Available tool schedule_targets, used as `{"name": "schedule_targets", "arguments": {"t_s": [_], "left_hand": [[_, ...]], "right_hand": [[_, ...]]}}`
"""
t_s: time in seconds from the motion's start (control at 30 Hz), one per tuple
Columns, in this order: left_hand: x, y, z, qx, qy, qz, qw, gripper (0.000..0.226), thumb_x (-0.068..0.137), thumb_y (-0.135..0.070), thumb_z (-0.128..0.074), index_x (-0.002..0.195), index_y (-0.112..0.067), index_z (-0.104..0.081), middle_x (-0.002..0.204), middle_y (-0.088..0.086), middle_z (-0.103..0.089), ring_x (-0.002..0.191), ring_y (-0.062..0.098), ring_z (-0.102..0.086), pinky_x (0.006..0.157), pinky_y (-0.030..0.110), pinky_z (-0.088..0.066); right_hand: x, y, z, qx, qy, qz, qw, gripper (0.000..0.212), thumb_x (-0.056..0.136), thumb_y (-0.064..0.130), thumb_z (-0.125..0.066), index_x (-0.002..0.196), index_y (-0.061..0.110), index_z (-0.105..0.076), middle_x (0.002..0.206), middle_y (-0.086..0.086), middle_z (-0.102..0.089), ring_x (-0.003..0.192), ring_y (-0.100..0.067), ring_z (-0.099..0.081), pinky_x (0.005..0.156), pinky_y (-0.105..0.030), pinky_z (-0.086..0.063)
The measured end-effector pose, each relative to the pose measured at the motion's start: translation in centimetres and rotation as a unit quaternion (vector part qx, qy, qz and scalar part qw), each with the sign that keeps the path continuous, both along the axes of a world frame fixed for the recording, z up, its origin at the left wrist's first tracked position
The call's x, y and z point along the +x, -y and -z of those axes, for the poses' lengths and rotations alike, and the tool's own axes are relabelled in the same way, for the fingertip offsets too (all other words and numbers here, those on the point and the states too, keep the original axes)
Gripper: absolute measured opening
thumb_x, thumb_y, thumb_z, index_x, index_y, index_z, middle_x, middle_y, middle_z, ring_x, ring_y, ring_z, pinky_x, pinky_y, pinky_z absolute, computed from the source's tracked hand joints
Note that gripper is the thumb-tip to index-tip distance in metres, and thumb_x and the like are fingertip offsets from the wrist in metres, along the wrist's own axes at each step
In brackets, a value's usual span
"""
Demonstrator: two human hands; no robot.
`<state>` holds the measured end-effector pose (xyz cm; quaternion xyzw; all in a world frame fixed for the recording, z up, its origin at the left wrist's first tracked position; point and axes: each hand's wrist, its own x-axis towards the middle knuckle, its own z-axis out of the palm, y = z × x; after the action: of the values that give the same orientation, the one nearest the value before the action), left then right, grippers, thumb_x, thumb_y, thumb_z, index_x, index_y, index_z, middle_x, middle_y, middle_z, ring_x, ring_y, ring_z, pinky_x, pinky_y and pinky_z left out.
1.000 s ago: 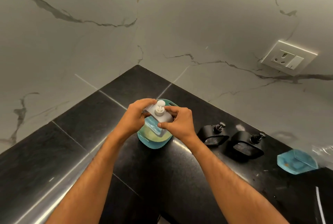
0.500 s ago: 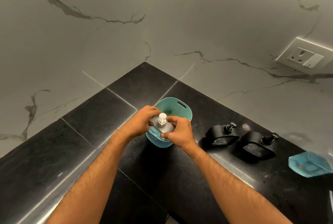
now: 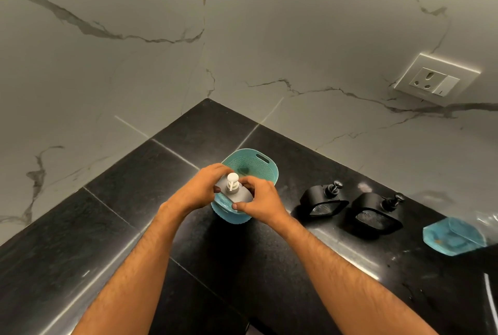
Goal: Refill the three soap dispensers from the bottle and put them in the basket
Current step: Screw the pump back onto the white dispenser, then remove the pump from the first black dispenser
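We have both hands on the grey dispenser (image 3: 235, 192): our left hand (image 3: 199, 191) curls round its left flank, and our right hand (image 3: 260, 203) grips the right side, thumb along the near lower edge. Its white pump (image 3: 232, 180) stands upright between our knuckles. The dispenser sits over the near half of the teal basket (image 3: 253, 166), apparently part-way down inside — whether its base has reached the floor of the basket we cannot tell, since our hands cover it.

Out at three o'clock from the basket, two black dispensers (image 3: 324, 200) (image 3: 377, 213) stand side by side on the black countertop (image 3: 113, 227), apart from the basket. Further along the same direction lies a blue-tinted container (image 3: 454, 235), cut off by the frame edge; it may be the refill bottle, though we cannot be sure.

The risk we see from here is tipping. The basket looks light, and the dispenser is loaded toward its near wall at six o'clock — letting go before the base is flat could rock the basket or lean the dispenser against the rim. Crowding it near the centre would also leave little room for the two black ones.
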<state>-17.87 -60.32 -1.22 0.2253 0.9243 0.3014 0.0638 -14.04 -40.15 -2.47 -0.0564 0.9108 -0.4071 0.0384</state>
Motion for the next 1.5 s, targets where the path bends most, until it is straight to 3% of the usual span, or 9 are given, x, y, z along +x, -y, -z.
{"name": "schedule_targets", "arguments": {"t_s": [0.17, 0.3, 0.5, 0.73, 0.87, 1.0, 1.27, 1.4, 1.5], "left_hand": [[0.6, 0.2, -0.2, 0.021, -0.052, -0.065, 0.996, 0.050, 0.088, 0.009, -0.069, 0.133, -0.013, -0.064, 0.134, 0.004, -0.064, 0.124, 0.021, -0.060, 0.107, 0.030, -0.046], [1.5, -0.7, -2.4, 0.087, -0.141, -0.117, 0.979, 0.044, 0.090, 0.014, -0.065, 0.128, -0.007, -0.067, 0.128, 0.010, -0.068, 0.116, 0.027, -0.066, 0.102, 0.040, -0.055], [3.4, -6.6, -6.5, 0.200, -0.210, -0.111, 0.951, 0.033, 0.094, 0.005, -0.067, 0.125, -0.007, -0.069, 0.123, 0.006, -0.070, 0.112, 0.017, -0.065, 0.099, 0.031, -0.053], [4.0, -16.0, -4.7, 0.220, -0.157, -0.010, 0.963, 0.034, 0.091, -0.003, -0.074, 0.125, -0.010, -0.069, 0.123, 0.001, -0.070, 0.112, 0.008, -0.062, 0.101, 0.009, -0.040], [3.5, -19.8, -1.7, 0.200, -0.097, 0.020, 0.975, 0.039, 0.090, -0.008, -0.076, 0.129, -0.011, -0.068, 0.127, 0.001, -0.068, 0.118, 0.013, -0.061, 0.106, 0.026, -0.047], [3.0, -21.9, 0.7, 0.160, -0.035, 0.024, 0.986, 0.051, 0.086, -0.014, -0.081, 0.134, -0.008, -0.063, 0.133, 0.005, -0.066, 0.125, 0.020, -0.061, 0.106, 0.022, -0.040], [2.2, -23.6, 3.9, 0.106, 0.048, 0.027, 0.993, 0.076, 0.078, -0.031, -0.088, 0.143, -0.012, -0.054, 0.138, 0.003, -0.061, 0.128, 0.020, -0.057, 0.110, 0.036, -0.045], [2.2, -24.1, 4.6, 0.118, 0.055, 0.025, 0.991, 0.070, 0.077, -0.029, -0.088, 0.137, -0.016, -0.056, 0.130, -0.001, -0.065, 0.120, 0.017, -0.061, 0.105, 0.036, -0.049], [2.7, -23.8, 4.4, 0.143, 0.047, 0.015, 0.989, 0.060, 0.074, -0.031, -0.091, 0.127, -0.022, -0.062, 0.116, -0.010, -0.069, 0.104, 0.004, -0.064, 0.092, 0.025, -0.051]], "right_hand": [[0.7, -1.2, -0.7, -0.027, -0.026, 0.013, 0.999, 0.069, 0.065, 0.031, -0.094, 0.127, 0.016, -0.068, 0.115, 0.002, -0.074, 0.106, -0.008, -0.069, 0.097, -0.032, -0.058], [2.1, -3.5, -2.5, -0.050, -0.080, 0.032, 0.995, 0.063, 0.070, 0.026, -0.093, 0.127, 0.014, -0.069, 0.118, 0.001, -0.074, 0.107, -0.007, -0.069, 0.098, -0.029, -0.057], [5.1, -10.0, -4.8, -0.040, -0.170, 0.125, 0.977, 0.055, 0.073, 0.020, -0.092, 0.124, 0.013, -0.072, 0.116, 0.003, -0.074, 0.107, -0.005, -0.069, 0.096, -0.021, -0.055], [7.8, -17.2, -4.1, -0.034, -0.182, 0.272, 0.944, 0.063, 0.070, 0.008, -0.092, 0.128, 0.014, -0.069, 0.117, 0.005, -0.072, 0.106, -0.003, -0.068, 0.095, -0.019, -0.055], [8.0, -19.5, -2.3, -0.030, -0.141, 0.304, 0.942, 0.075, 0.070, 0.006, -0.091, 0.138, 0.012, -0.061, 0.129, 0.000, -0.067, 0.117, -0.011, -0.064, 0.102, -0.026, -0.053], [7.3, -20.1, -0.4, -0.036, -0.081, 0.301, 0.949, 0.083, 0.071, 0.005, -0.090, 0.145, 0.011, -0.054, 0.140, -0.003, -0.059, 0.126, -0.016, -0.059, 0.107, -0.030, -0.051], [5.1, -19.7, 2.1, 0.012, -0.041, 0.285, 0.958, 0.075, 0.075, 0.004, -0.081, 0.144, 0.011, -0.053, 0.141, -0.003, -0.057, 0.132, -0.020, -0.054, 0.114, -0.041, -0.045], [4.9, -19.4, 2.4, 0.017, -0.055, 0.285, 0.957, 0.065, 0.075, 0.001, -0.077, 0.137, 0.011, -0.059, 0.133, -0.001, -0.061, 0.125, -0.017, -0.057, 0.111, -0.040, -0.047], [5.5, -19.4, 1.8, 0.006, -0.056, 0.281, 0.958, 0.064, 0.076, 0.005, -0.079, 0.136, 0.013, -0.060, 0.132, 0.001, -0.061, 0.123, -0.014, -0.057, 0.110, -0.039, -0.048]]}}
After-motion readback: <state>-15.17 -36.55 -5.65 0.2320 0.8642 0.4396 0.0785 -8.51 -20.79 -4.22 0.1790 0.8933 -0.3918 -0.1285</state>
